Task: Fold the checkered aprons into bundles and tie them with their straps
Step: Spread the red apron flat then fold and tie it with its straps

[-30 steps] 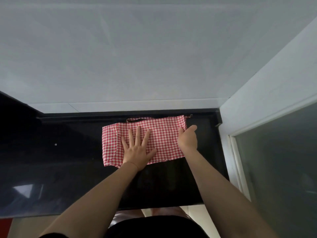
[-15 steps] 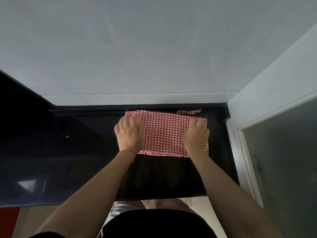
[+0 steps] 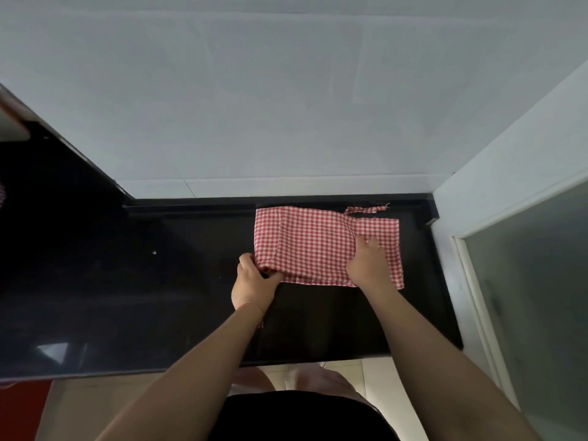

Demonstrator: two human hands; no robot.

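Note:
A red-and-white checkered apron lies folded into a rectangle at the back right of the black countertop. My left hand grips its near left corner, where the cloth bunches up. My right hand rests flat on the right part of the cloth, fingers spread and pointing away from me. A thin checkered strap sticks out along the far right edge by the wall. A single layer of cloth extends right of my right hand.
A white tiled wall rises behind the counter. A white frame with a frosted glass panel bounds the right side. A dark angled edge borders the counter at far left. The counter's front edge runs just before my body.
My left hand slid from the top left of the cloth down to its near left corner and took hold of it. My right hand stayed pressing the right part.

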